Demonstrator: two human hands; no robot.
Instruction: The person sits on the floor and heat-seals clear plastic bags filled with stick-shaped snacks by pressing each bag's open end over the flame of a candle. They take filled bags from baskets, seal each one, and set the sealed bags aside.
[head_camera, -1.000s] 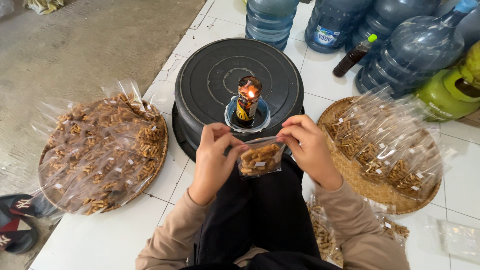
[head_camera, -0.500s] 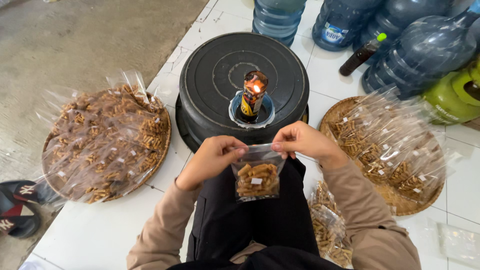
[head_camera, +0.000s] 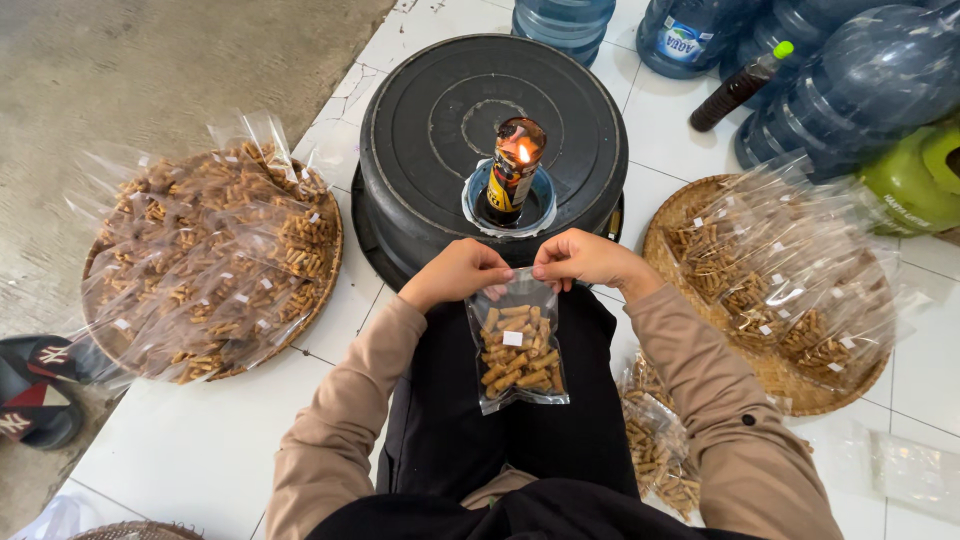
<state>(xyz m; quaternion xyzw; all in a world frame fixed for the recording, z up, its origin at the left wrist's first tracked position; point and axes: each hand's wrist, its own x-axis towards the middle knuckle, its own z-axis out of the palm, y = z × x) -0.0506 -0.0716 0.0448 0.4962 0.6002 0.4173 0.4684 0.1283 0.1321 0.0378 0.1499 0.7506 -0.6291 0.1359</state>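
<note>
My left hand (head_camera: 455, 272) and my right hand (head_camera: 585, 258) pinch the top edge of a small clear plastic bag of brown snack sticks (head_camera: 516, 352). The bag hangs down over my lap. Just beyond my hands a lit oil lamp made from a small bottle (head_camera: 513, 170) burns in a blue dish (head_camera: 480, 202). The dish rests on an upturned black tub (head_camera: 440, 120). The flame is a short way above and beyond the top of the bag.
A round woven tray (head_camera: 330, 250) on the left holds several filled bags, and another woven tray (head_camera: 665, 225) on the right does too. More bags (head_camera: 655, 440) lie by my right leg. Blue water jugs (head_camera: 860, 80), a dark bottle (head_camera: 738, 88) and a green gas cylinder (head_camera: 915, 180) stand behind. Sandals (head_camera: 40, 390) lie at far left.
My hands have brought the bag down from beside the flame toward my lap and drawn closer together at its top edge. The bag now hangs lower and straight.
</note>
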